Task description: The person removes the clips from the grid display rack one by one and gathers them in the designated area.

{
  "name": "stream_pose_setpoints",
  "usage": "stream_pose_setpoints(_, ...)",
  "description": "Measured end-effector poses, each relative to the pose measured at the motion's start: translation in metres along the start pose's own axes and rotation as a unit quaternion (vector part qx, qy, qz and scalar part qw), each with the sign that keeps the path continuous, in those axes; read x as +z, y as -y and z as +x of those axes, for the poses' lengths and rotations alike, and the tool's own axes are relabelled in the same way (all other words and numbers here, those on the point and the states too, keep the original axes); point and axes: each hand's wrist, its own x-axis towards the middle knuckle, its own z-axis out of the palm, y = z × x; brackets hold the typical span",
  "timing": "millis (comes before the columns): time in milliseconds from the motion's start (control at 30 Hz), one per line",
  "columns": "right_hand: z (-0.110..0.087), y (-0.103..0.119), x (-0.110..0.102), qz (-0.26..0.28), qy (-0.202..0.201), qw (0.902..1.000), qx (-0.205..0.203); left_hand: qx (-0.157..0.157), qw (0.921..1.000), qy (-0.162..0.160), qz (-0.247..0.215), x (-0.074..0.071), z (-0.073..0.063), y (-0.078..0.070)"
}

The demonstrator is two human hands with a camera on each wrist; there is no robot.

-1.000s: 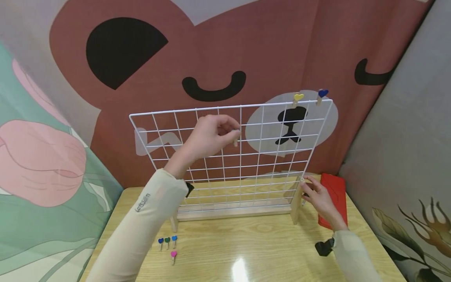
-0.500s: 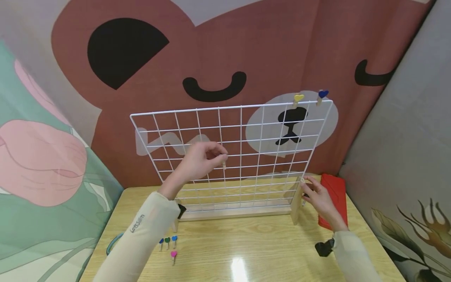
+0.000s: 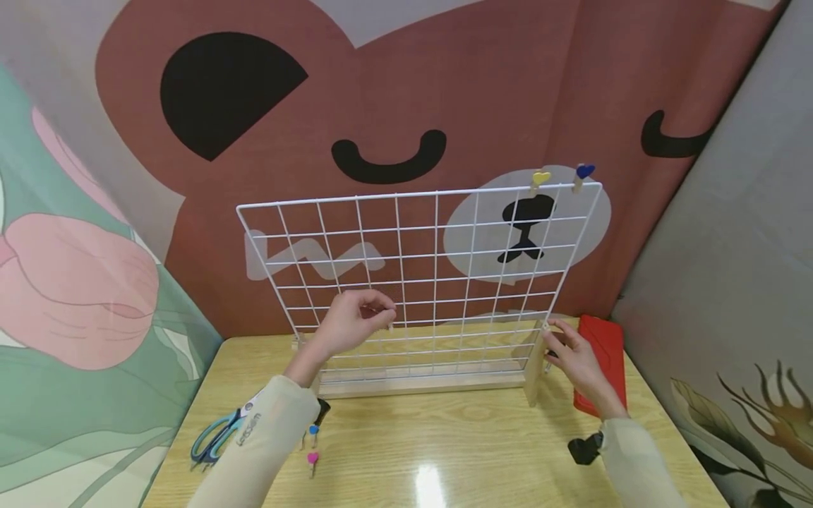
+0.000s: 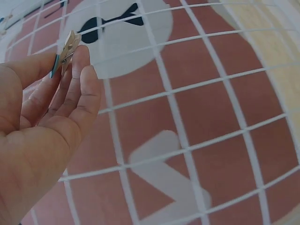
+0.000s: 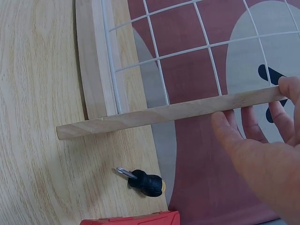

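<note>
My left hand [image 3: 353,321] pinches a small wooden clothespin [image 4: 70,48] between thumb and fingers, in front of the lower left part of a white wire grid [image 3: 396,195]. A teal edge shows on the clothespin at the thumb in the left wrist view. At the grid's right side, my right hand [image 3: 576,361] grips the upper part of a wooden side post [image 5: 164,113], thumb on one face and fingers on the other. Two heart clothespins, one yellow [image 3: 540,178] and one dark blue [image 3: 585,171], are clipped to the top right of the grid.
On the table, clothespins with a light-blue heart [image 3: 314,430] and a pink heart [image 3: 312,458] lie near the left sleeve. Teal-handled scissors [image 3: 216,439] lie partly under that forearm. A red case [image 3: 600,360] and a stubby screwdriver [image 5: 147,183] are at the right.
My left hand has moved down and left across the grid with the clothespin. Its sleeve now uncovers the scissors and covers the dark-blue and green clothespins on the table. The right hand stays put.
</note>
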Motion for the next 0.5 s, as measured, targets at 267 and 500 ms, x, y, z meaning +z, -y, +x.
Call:
stream_pose_setpoints(267, -0.001, 0.001, -0.001, -0.009, 0.002, 1.0000, 0.000, -0.023, 0.9993, -0.010, -0.026, 0.007, -0.015, 0.029)
stream_pose_setpoints(500, -0.001, 0.002, 0.000, -0.010, 0.001, 0.9999, 0.003, -0.047, 0.9964, -0.012, -0.069, 0.015, -0.025, 0.050)
